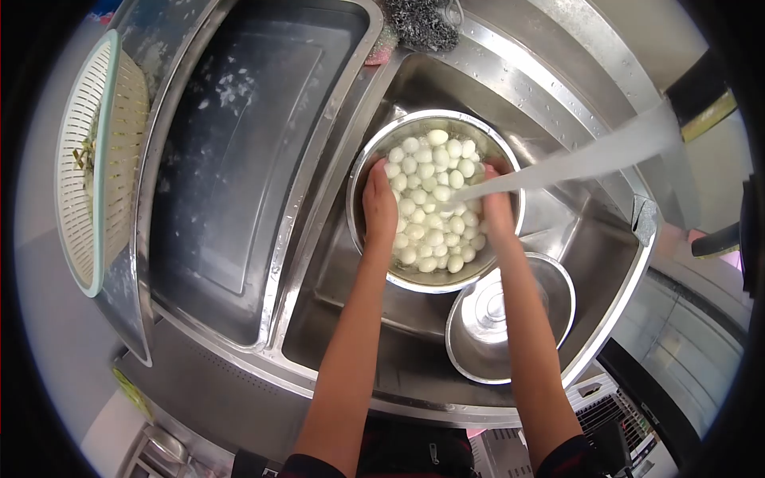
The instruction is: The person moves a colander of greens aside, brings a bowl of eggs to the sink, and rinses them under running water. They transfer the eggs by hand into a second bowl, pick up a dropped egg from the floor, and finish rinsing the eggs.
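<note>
A round steel bowl (434, 287) stands in the sink and holds many small, smooth, whitish eggs (430, 199) in water. My left hand (380, 201) reaches inside its left wall, fingers stretched along the eggs. On the opposite side, my right hand (497, 203) dips in beside the right wall, fingers apart from the left ones and partly covered by the stream. Both sets of fingertips are partly hidden by eggs and water. A thick stream of water (566, 163) pours in from the right, between my hands.
Below the bowl, a second metal bowl (457, 350) sits in the steel sink (335, 319), partly under my right forearm. Left of it is a large basin of water (239, 175). A plastic strainer basket (72, 175) leans at far left. Steel scouring pads (418, 22) lie at the back edge.
</note>
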A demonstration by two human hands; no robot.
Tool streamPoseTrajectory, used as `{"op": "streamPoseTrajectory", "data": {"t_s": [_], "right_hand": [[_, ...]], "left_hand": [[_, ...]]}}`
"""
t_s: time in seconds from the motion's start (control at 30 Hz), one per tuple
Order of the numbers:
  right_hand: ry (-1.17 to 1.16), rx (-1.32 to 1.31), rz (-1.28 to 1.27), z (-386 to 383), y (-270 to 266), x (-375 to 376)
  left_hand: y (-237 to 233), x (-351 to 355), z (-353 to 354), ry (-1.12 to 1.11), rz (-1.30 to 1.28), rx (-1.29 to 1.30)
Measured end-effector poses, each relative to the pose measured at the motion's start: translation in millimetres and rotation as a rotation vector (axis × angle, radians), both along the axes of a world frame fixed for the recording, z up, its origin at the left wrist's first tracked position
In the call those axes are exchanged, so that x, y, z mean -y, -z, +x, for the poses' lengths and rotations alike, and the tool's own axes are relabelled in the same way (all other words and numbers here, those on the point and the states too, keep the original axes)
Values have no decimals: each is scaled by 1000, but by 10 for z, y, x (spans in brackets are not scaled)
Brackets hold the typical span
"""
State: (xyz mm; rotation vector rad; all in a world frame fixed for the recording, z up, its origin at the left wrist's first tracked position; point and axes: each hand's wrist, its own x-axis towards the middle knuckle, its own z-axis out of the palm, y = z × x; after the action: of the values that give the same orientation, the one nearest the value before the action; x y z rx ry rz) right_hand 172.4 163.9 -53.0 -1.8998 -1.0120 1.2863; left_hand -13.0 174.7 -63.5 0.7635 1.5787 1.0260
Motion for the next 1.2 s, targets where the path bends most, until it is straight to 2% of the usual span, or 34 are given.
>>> {"op": "streamPoseTrajectory", "data": {"t_s": [0.03,0.07,0.1,0.13,0.17,0.2,0.27,0.33,0.4,0.43,0.47,0.53,0.57,0.6,0.67,0.7,0.73,0.8,0.97,1.07,1.1,1.13,1.17,1.2], "right_hand": [[156,-112,-95,-201,-13,-9],[311,-225,-189,-334,-36,-24],[310,-226,-186,-356,33,-29],[319,-525,-177,-375,152,-28],[328,-823,-171,-408,141,-16],[331,-821,-172,-390,105,3],[315,-1021,-293,-344,0,13],[303,-979,-281,-246,12,85],[152,-522,-341,-227,-159,110],[166,-410,-365,-218,-242,98],[170,-409,-371,-224,-285,125],[25,-197,-184,-228,-353,190],[-15,52,-23,-289,-332,238],[-15,53,-23,-315,-351,306],[-368,776,390,-454,-478,433],[-411,661,342,-550,-567,489],[-410,661,339,-617,-559,554],[-492,510,136,-699,-464,674],[-527,583,121,-740,-209,726],[-550,486,73,-629,-101,620],[-395,250,-111,-570,-148,561],[-235,13,-291,-514,-213,528],[-18,-235,-287,-464,-299,518],[78,-305,-218,-371,-298,537]], "left_hand": [[37,-32,36,0,-2,1],[72,-61,84,-10,-123,99],[103,-104,125,-20,-242,196],[135,-149,143,-29,-362,292],[159,-180,137,-16,-405,282],[167,-145,129,-14,-408,283],[172,-106,88,22,-375,569],[223,-86,21,-41,-431,650],[-37,-54,-30,14,-308,614],[-48,-32,-52,-57,-293,638],[-109,3,-82,-56,-300,639],[-247,38,-139,15,-266,484],[-232,54,-143,-11,-266,465],[-158,93,-155,-11,-266,467],[3,176,-187,184,-123,149],[-29,190,-197,183,-125,148],[-59,205,-199,214,-130,92],[-116,216,-173,248,-136,39],[-151,187,-187,270,-84,-74],[-284,225,-186,225,12,-160],[-367,236,-221,225,13,-161],[-461,259,-272,391,140,-302],[-515,304,-308,557,267,-443],[-508,372,-323,559,265,-443]]}}
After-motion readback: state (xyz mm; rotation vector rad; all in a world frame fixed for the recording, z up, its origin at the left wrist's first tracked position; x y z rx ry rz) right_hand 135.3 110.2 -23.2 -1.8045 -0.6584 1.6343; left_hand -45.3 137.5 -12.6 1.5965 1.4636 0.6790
